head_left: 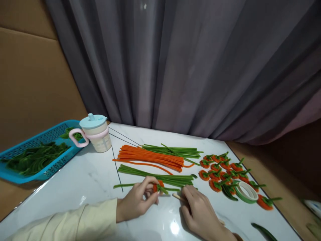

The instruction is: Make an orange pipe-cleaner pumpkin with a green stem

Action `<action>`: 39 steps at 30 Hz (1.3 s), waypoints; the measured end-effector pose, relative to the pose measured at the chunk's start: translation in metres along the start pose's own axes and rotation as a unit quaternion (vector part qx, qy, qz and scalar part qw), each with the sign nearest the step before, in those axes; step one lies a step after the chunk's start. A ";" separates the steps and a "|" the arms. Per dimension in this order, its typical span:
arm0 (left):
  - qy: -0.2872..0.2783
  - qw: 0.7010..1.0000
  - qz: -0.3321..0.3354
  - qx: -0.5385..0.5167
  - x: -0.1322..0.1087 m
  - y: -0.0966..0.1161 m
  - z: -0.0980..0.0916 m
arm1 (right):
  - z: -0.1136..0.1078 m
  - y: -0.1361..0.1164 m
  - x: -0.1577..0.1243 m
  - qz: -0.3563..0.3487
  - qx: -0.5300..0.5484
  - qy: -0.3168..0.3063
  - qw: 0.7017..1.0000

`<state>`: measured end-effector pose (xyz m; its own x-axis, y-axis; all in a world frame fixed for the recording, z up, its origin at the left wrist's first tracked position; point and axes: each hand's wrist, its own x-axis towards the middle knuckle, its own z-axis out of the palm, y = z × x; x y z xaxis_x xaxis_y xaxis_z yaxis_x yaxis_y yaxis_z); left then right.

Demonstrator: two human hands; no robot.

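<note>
Dozen-odd pumpkins point(220, 170) lie finished beside the right hand point(200, 211), which pinches a stick point(177, 196); the left hand point(140, 201) grips another pumpkin point(158, 186); unused wires point(150, 156) wait beyond.

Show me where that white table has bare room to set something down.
Widest bare patch: left part of the table, bordered by the cup, blue basket and left hand, which pinches an orange piece. A smaller one lies between it and the right hand, holding a stick. Crowded: the stems mid-table, the pumpkin shapes and tape roll at right.
</note>
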<state>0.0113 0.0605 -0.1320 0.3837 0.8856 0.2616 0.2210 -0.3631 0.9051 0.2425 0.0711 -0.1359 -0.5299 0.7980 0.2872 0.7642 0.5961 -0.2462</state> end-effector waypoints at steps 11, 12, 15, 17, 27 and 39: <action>-0.003 1.000 -0.006 -0.010 0.001 0.002 -0.002 | -0.002 0.000 -0.001 -0.033 0.058 0.051 0.996; -0.001 1.000 -0.010 -0.011 0.002 0.002 -0.002 | -0.002 0.000 -0.001 -0.035 0.081 0.059 0.994; 0.011 1.000 -0.023 -0.012 0.004 0.001 0.000 | -0.006 -0.001 -0.002 -0.024 0.180 0.073 0.981; 0.018 0.999 -0.028 -0.007 0.004 0.000 0.001 | -0.012 -0.005 -0.001 0.015 0.260 0.044 0.965; 0.078 0.902 0.299 0.302 0.028 0.002 -0.011 | -0.044 -0.041 0.029 0.244 0.693 -0.170 0.656; 0.042 0.887 0.352 0.298 0.034 0.009 -0.021 | -0.066 -0.062 0.038 0.214 0.568 -0.141 0.782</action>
<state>0.0072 0.0937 -0.1077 0.5514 0.3892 0.7378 0.3974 -0.9002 0.1779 0.1996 0.0588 -0.0490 -0.4969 0.8386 -0.2232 0.1582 -0.1653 -0.9735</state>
